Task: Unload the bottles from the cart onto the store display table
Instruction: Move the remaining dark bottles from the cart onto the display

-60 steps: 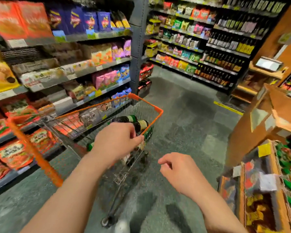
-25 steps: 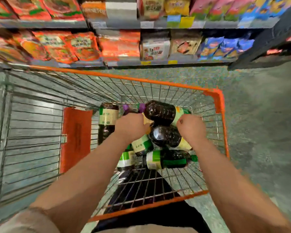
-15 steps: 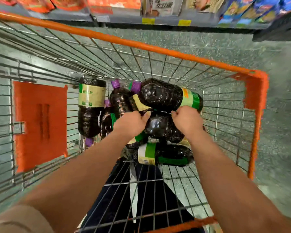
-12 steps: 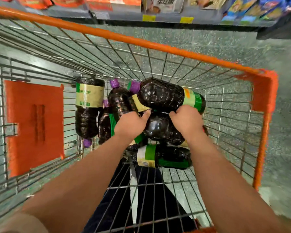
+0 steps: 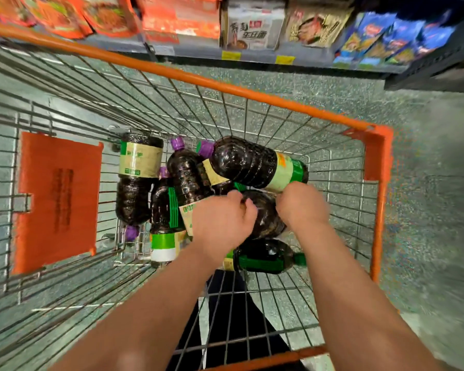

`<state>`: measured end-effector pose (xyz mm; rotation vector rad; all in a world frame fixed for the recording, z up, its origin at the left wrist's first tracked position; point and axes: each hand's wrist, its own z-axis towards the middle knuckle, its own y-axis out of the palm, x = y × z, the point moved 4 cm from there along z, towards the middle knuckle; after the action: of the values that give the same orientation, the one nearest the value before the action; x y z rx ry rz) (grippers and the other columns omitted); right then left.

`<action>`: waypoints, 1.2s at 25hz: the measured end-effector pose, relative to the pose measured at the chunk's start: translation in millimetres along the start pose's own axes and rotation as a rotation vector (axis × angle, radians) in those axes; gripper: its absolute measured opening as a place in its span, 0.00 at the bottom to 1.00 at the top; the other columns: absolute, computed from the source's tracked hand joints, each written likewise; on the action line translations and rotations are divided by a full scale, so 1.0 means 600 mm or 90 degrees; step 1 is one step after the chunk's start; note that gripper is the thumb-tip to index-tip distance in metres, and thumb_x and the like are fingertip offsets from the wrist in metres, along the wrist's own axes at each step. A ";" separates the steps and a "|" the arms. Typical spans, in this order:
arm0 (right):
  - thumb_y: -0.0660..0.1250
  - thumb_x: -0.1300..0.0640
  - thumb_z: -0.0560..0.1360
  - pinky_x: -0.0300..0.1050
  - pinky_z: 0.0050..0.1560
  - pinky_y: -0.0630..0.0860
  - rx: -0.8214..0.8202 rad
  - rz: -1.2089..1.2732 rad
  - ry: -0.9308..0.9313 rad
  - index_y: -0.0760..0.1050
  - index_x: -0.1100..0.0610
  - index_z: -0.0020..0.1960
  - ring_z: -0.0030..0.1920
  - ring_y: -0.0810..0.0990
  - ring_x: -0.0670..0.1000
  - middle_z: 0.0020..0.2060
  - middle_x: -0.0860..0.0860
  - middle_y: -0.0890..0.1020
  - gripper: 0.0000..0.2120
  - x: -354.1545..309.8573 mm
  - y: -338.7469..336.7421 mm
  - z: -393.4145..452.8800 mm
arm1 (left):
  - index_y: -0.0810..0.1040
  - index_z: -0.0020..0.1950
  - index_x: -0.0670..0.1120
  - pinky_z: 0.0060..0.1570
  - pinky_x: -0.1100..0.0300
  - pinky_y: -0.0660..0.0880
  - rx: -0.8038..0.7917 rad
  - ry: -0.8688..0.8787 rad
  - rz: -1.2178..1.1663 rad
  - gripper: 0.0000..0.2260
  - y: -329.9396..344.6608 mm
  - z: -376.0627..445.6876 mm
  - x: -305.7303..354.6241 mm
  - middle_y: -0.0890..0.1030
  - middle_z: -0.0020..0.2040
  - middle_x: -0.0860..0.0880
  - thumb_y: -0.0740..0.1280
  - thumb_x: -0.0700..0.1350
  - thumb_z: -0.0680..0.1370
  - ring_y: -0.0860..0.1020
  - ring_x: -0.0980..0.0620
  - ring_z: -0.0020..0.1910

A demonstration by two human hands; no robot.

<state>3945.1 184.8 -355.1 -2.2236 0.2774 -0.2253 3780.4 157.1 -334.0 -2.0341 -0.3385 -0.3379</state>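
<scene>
Down in the cart [image 5: 378, 183], among the piled bottles [image 5: 185, 178], my left hand [image 5: 221, 226] and right hand [image 5: 300, 207] curl their grip on one dark bottle [image 5: 263, 212], left-to-right between them. I judge the lift goes straight up, under the top bottle [image 5: 255, 163] touching it.

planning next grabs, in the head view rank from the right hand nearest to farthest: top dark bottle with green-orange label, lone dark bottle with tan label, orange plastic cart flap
1. Top dark bottle with green-orange label, just above the right hand.
2. Lone dark bottle with tan label, on the pile's left.
3. Orange plastic cart flap, far left.
</scene>
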 end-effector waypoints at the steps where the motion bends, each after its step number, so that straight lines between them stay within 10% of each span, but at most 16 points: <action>1: 0.62 0.54 0.76 0.48 0.44 0.74 -0.005 -0.001 0.012 0.78 0.60 0.53 0.50 0.80 0.61 0.49 0.58 0.81 0.12 0.012 -0.010 -0.011 | 0.81 0.38 0.46 0.23 0.63 0.64 0.020 0.061 0.045 0.19 -0.017 -0.004 0.022 0.76 0.24 0.49 0.56 0.55 0.75 0.76 0.46 0.22; 11: 0.68 0.49 0.76 0.46 0.50 0.75 0.146 0.228 -0.312 0.77 0.47 0.64 0.51 0.81 0.56 0.50 0.54 0.84 0.17 -0.023 -0.226 -0.197 | 0.72 0.35 0.46 0.22 0.64 0.66 0.242 0.371 0.169 0.12 -0.305 -0.164 0.115 0.71 0.22 0.51 0.64 0.54 0.72 0.69 0.48 0.18; 22: 0.55 0.52 0.81 0.49 0.40 0.71 0.323 0.200 -0.698 0.75 0.52 0.58 0.47 0.79 0.62 0.46 0.58 0.83 0.12 -0.299 -0.349 -0.567 | 0.75 0.31 0.46 0.26 0.63 0.62 0.610 0.053 0.223 0.16 -0.623 -0.549 -0.039 0.71 0.21 0.46 0.60 0.57 0.67 0.74 0.42 0.21; 30: 0.56 0.51 0.79 0.53 0.44 0.73 0.223 0.110 -0.935 0.75 0.53 0.50 0.52 0.77 0.63 0.48 0.59 0.82 0.10 -0.493 -0.265 -0.918 | 0.75 0.29 0.46 0.28 0.62 0.63 0.709 -0.152 0.307 0.16 -0.674 -0.896 -0.231 0.71 0.21 0.45 0.59 0.57 0.66 0.75 0.41 0.23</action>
<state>3539.4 -48.9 88.6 -1.4993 -0.3589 1.2959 3449.6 -146.9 185.1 -0.9871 -0.1112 0.3492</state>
